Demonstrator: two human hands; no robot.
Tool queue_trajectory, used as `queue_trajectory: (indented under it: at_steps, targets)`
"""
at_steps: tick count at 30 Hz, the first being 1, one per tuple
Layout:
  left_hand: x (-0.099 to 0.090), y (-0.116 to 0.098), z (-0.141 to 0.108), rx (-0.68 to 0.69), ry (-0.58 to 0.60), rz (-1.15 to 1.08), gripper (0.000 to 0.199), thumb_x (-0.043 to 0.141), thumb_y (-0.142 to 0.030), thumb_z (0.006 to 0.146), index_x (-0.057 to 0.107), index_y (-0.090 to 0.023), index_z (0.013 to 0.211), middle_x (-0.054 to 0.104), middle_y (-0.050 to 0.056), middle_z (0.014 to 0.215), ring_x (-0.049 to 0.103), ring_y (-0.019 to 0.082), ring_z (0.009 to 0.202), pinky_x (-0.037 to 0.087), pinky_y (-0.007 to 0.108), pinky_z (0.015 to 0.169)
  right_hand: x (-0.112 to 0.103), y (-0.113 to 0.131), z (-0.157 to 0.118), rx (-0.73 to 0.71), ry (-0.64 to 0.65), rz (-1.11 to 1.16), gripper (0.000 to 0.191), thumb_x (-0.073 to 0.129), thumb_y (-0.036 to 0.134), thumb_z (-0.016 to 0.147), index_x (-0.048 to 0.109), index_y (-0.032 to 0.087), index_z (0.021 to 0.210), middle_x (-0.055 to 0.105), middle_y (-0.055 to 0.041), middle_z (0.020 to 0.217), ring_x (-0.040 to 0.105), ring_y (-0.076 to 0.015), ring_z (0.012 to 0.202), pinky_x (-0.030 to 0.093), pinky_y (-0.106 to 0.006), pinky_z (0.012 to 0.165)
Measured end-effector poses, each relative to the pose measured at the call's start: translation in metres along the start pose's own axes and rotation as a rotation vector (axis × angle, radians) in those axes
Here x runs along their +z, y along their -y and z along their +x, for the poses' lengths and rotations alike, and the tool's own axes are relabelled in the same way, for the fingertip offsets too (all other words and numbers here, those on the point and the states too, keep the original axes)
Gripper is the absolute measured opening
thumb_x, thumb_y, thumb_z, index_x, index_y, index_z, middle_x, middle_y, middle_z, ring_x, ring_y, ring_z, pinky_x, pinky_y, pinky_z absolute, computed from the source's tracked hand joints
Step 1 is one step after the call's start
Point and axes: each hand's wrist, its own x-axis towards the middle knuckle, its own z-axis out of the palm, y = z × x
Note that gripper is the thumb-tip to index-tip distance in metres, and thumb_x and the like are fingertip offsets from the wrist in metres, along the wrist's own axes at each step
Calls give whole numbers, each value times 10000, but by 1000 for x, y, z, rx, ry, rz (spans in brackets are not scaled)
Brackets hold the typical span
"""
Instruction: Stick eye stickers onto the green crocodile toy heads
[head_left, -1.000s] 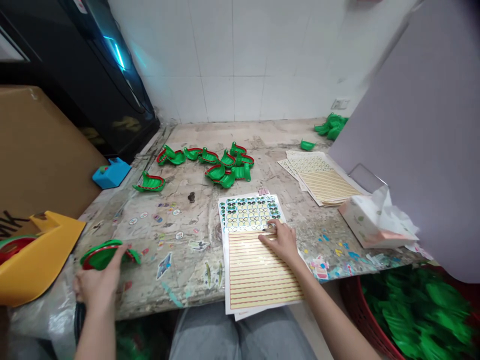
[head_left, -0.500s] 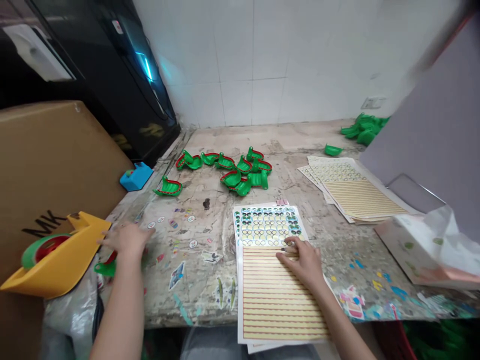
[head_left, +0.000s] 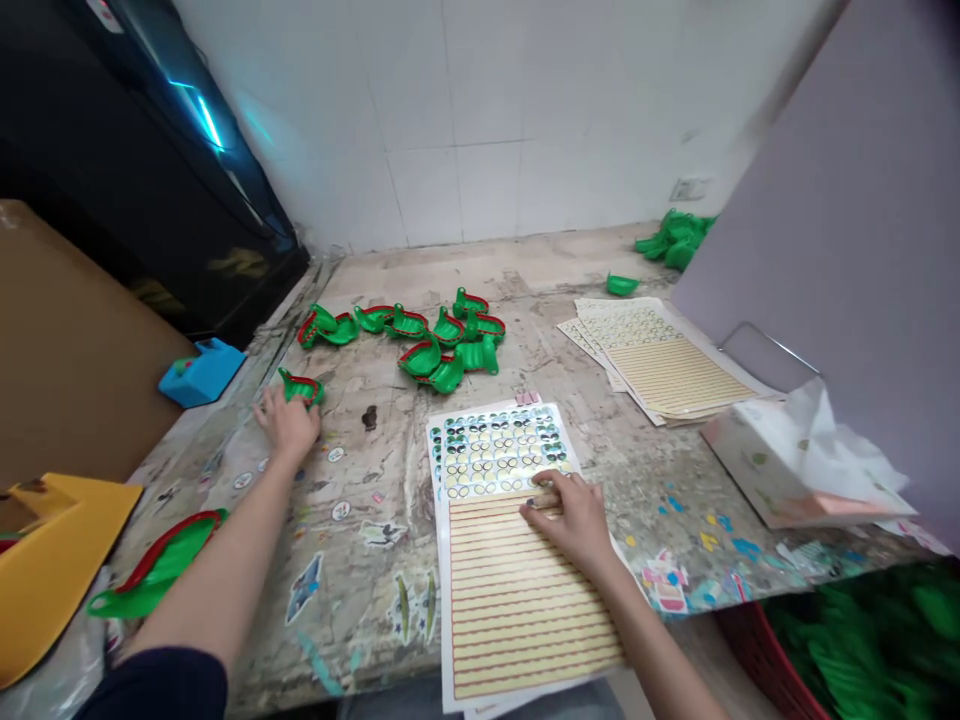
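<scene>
My left hand point(head_left: 289, 428) reaches to a green plastic piece with a red-trimmed rim point(head_left: 304, 388) at the left of the table. Its fingers are spread about the near side of that piece; whether they touch it is unclear. My right hand point(head_left: 574, 520) rests over a sticker sheet point(head_left: 517, 600) with rows of oval eye shapes above yellow strips with red edges. A small dark sticker point(head_left: 530, 501) shows at its thumb tip, near the bent index finger. Beside my left forearm lies another red-trimmed green piece point(head_left: 169, 565), partly covered by the arm.
Several red-trimmed green pieces point(head_left: 450, 340) lie mid-table. More sticker sheets point(head_left: 667, 360) and a tissue box point(head_left: 795, 465) are to the right, plain green pieces point(head_left: 675, 240) behind. A yellow piece point(head_left: 60, 570) and blue piece point(head_left: 201, 373) stand left; a red basket point(head_left: 772, 650) is below.
My left hand has moved forward from near the yellow piece to the farther green piece. The near green piece is now more exposed. My right hand stays on the sheet; the view has shifted right.
</scene>
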Motion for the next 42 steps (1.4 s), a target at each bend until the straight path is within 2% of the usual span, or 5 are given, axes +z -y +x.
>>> queue_trajectory:
  at_steps: [8,15,29,34,42]
  targets:
    - [-41,-73,-167,-181,-29,-925,333,671,-345,700,676,-126,952,599,114,1235,497,242,1227,342,398,1084,-21,28,-5,-176,65,147,236,582,257,761,659,220,981,682,-44,867,572,-207,791,341,-333,765]
    - [-60,-145,-310,-599,483,-1594,489,786,-458,545,693,-147,910,685,109,998,593,265,1075,463,378,951,-6,66,-56,-509,-210,14,431,617,296,773,576,171,1184,617,-47,807,524,-198,775,310,-312,696]
    - [-33,-124,-335,-6,-29,-583,680,663,-360,668,400,-168,1265,437,180,1342,371,314,1291,299,493,1069,-8,27,-56,-337,-234,-55,276,499,294,873,564,183,629,557,-27,632,496,-160,685,292,-304,679]
    - [-20,-135,-305,61,129,-379,836,656,-503,684,333,-116,1351,239,222,1490,136,352,1407,178,550,1110,-8,22,-5,113,-104,307,422,606,560,743,618,161,878,396,56,518,395,-118,507,293,-248,544]
    - [-3,-140,-290,95,207,-524,919,692,-506,613,322,-88,1343,342,238,1427,201,357,1391,202,517,1115,-12,43,45,-161,348,520,305,659,441,685,650,155,790,323,63,520,297,-81,503,232,-210,485]
